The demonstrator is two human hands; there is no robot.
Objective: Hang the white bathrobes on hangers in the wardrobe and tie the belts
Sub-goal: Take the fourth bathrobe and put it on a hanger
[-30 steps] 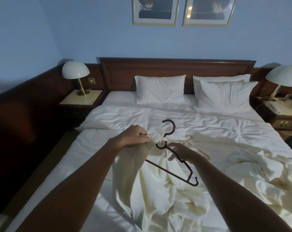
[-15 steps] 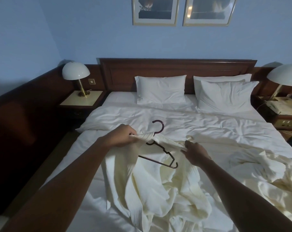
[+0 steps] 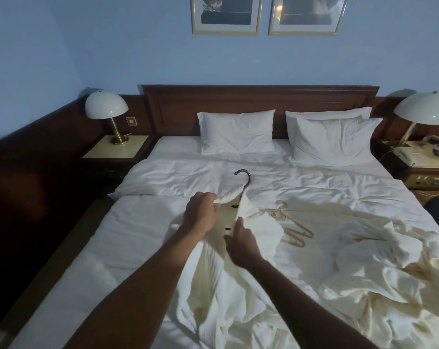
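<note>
Over the bed: left hand grips the bathrobe collar, right hand pinches the fabric edge. Dark hanger mostly buried, only its hook showing. Risk: shoulder probably not seated, so the robe could slip off when lifted.

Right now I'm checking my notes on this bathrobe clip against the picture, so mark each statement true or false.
1. The dark plastic hanger shows its hook above the white bathrobe held in both hands. True.
2. The left hand is empty. False: it grips the robe's fabric near the hook.
3. The cream plastic hangers lie on the white bed, right of the right hand. True.
4. A second crumpled white bathrobe hangs in a wardrobe. False: it lies on the bed.
5. The right hand pinches the robe's edge. True.
</note>
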